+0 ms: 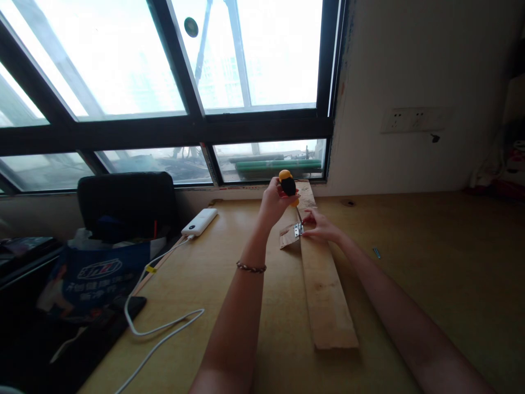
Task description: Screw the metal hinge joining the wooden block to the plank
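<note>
On the plank, head view: a small metal hinge (298,230) lies at the left edge of the long wooden plank (326,295), partway along it.
Left hand: yours (279,200) is wrapped closed around the orange-and-black handle of a screwdriver (287,183), its shaft slanting down to the hinge.
Right hand: yours (322,225) is at the hinge, thumb and fingers partly curled with a gap between them; you cannot tell whether they pinch anything.
Beside the hinge: a brown flat piece (288,237) juts out left of the plank.
Right of the plank: small screws (376,253) lie on the desk (430,284).
Left of the plank: a white power bank (200,221) with a white cable (164,329) plugged in.
</note>
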`<state>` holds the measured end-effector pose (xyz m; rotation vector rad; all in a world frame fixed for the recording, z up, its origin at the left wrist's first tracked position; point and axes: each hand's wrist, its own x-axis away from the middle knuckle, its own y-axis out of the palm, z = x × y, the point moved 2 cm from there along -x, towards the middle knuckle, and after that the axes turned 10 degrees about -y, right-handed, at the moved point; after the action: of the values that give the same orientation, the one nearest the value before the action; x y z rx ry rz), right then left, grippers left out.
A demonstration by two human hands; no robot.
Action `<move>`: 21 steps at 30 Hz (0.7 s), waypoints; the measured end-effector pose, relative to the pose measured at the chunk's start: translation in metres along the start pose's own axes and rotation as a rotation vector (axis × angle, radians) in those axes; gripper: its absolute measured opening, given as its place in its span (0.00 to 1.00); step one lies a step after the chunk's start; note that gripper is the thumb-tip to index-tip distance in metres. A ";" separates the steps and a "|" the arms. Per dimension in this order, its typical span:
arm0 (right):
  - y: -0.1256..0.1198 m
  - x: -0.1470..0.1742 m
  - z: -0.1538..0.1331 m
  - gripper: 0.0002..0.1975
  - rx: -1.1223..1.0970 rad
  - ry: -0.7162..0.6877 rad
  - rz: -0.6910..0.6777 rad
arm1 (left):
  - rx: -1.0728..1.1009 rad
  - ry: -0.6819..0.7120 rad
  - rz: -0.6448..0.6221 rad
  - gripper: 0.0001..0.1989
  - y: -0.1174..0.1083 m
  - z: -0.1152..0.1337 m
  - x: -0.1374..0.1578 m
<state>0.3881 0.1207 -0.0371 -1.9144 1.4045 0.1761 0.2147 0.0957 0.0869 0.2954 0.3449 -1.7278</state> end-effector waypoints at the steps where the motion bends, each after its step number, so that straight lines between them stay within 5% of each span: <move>1: 0.000 0.000 0.000 0.39 -0.001 0.000 -0.003 | -0.033 0.019 -0.006 0.19 0.001 0.000 0.001; 21: 0.000 0.000 0.002 0.38 -0.016 -0.004 -0.021 | -0.186 0.114 0.226 0.17 0.008 -0.016 -0.002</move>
<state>0.3883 0.1219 -0.0387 -1.9403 1.3840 0.1815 0.2233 0.1025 0.0724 0.2859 0.5321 -1.4489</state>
